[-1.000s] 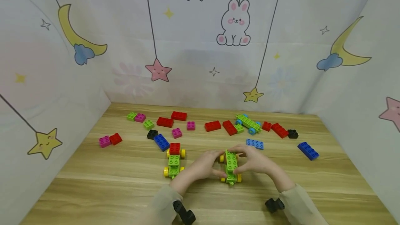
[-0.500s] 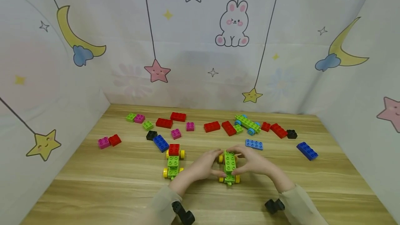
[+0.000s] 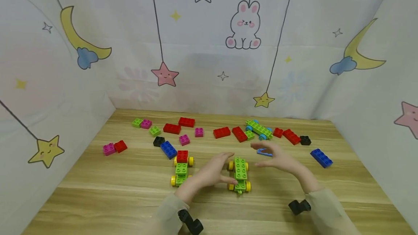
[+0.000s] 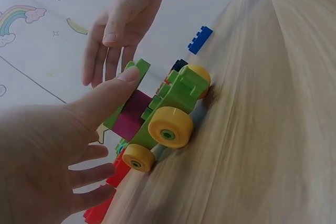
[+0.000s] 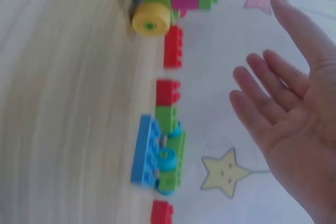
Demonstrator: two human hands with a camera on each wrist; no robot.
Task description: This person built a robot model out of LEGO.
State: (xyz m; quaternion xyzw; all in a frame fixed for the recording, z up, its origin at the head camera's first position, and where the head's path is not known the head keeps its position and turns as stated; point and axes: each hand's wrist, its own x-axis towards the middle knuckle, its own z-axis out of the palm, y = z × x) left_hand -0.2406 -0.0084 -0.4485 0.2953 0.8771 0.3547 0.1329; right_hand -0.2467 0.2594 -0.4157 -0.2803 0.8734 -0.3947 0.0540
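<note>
A green toy car (image 3: 240, 169) with yellow wheels stands on the table between my hands. In the left wrist view a magenta brick (image 4: 132, 114) sits under its raised green top plate (image 4: 143, 69). My left hand (image 3: 211, 171) is beside the car, thumb at the top plate and the other fingers spread. Apart from the car, my right hand (image 3: 277, 159) hovers with fingers loosely extended and nothing in it. It partly covers a light blue brick (image 3: 264, 152) in the head view. Left of my left hand stands another green car (image 3: 181, 169), topped by a red brick (image 3: 182, 156).
Several bricks lie along the back of the wooden table (image 3: 130, 198), including a red brick (image 3: 222, 132) and a magenta brick (image 3: 199, 132). A green car base (image 3: 259, 129) with blue wheels stands there too. At the right lies a dark blue brick (image 3: 321, 157).
My right hand has let go of the green car and moved right, over the light blue brick. My left hand stays by the car, which has not visibly moved.
</note>
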